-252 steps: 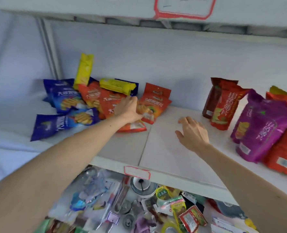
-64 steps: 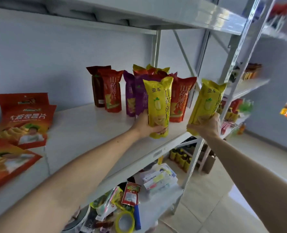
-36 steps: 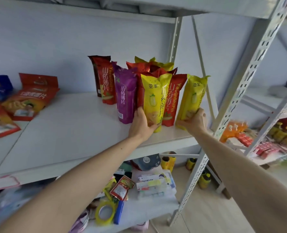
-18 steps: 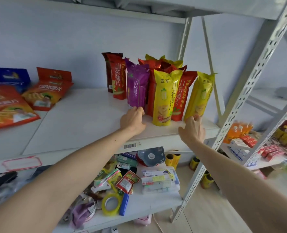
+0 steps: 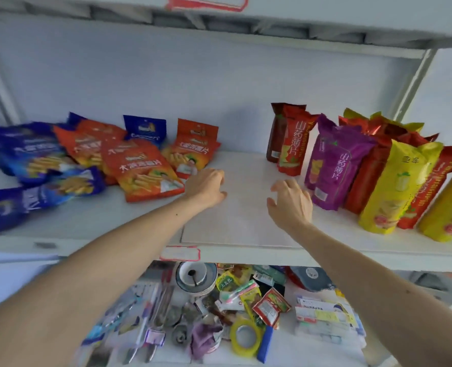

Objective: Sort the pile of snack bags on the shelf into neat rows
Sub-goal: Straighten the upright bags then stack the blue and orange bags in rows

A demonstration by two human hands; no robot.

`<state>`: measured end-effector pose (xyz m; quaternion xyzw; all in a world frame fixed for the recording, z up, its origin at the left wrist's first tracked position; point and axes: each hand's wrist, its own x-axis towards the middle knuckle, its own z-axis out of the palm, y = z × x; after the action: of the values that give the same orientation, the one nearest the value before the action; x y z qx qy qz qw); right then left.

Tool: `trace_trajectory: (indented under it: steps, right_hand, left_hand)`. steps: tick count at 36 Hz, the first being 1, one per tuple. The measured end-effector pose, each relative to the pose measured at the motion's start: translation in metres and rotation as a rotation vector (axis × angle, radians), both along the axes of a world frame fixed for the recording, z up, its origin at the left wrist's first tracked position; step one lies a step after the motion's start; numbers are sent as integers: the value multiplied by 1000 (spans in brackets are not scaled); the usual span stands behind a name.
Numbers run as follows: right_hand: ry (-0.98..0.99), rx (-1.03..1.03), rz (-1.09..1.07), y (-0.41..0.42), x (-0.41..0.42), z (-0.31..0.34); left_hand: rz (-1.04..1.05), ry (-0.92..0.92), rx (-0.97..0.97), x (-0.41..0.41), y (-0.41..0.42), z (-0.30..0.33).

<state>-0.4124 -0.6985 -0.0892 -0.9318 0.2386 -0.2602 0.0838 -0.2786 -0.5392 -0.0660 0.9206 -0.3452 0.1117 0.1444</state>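
Nearest me, the lower shelf's clutter (image 5: 219,308) is lying untouched. Above it both hands are hovering empty over the bare middle of the shelf (image 5: 240,229): the left hand (image 5: 206,185) is reaching toward ten o'clock, fingers loosely curled on nothing, and the right hand (image 5: 291,201) is hanging released, fingers spread. A moment ago they were setting two yellow bags (image 5: 396,186) upright into the standing rows at three o'clock; now they are swinging back. Farther off at nine o'clock, the pile of orange and blue bags (image 5: 92,160) is waiting, probably next.
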Motion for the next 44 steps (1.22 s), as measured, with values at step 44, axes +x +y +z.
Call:
trace_trajectory:
  steps: [44]
  right_hand:
    - [316,-20,493,236,384,10]
  left_hand:
    - [609,-147,159,285,333,-11]
